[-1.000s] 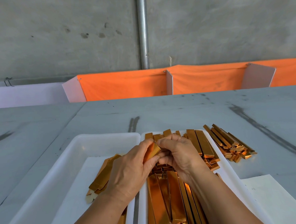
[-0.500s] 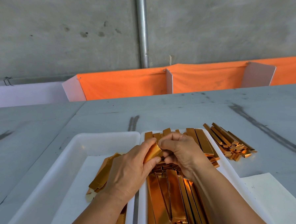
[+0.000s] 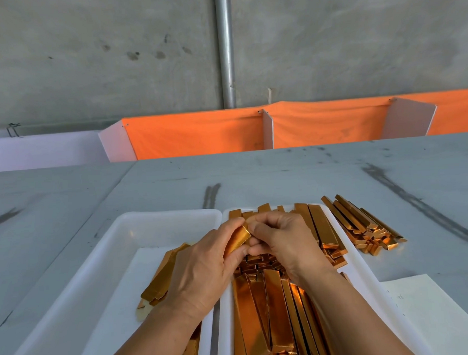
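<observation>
Fingers (image 3: 230, 227) of the left hand (image 3: 202, 268) curl round a gold box (image 3: 237, 241), thumb under it and forefinger along its top. The box is lifted over the seam between the two trays, its far end tilted up. Only that end shows; the rest is hidden in the palm. The right hand (image 3: 282, 245) meets it from the other side, its fingertips (image 3: 254, 227) bent in and pinching the box's end. Whether they hold a flap or the edge itself cannot be made out, as the knuckles cover the spot.

Below the hands, the right tray (image 3: 359, 271) is packed with long gold boxes (image 3: 264, 311), the middle of the stack covered by the right wrist. The left tray (image 3: 159, 224) holds flat gold blanks (image 3: 162, 276), partly under the left wrist, so their number is unclear. Both trays and both forearms are cut off by the lower edge.

On the table (image 3: 282, 180), just right of the right tray, lies a loose pile (image 3: 362, 225) of boxes. A paper sheet (image 3: 429, 311) lies near it, with faint marks too small to read and its corner cut off. Orange cloth (image 3: 198, 135) hangs beyond the table, below a pipe (image 3: 225, 47).
</observation>
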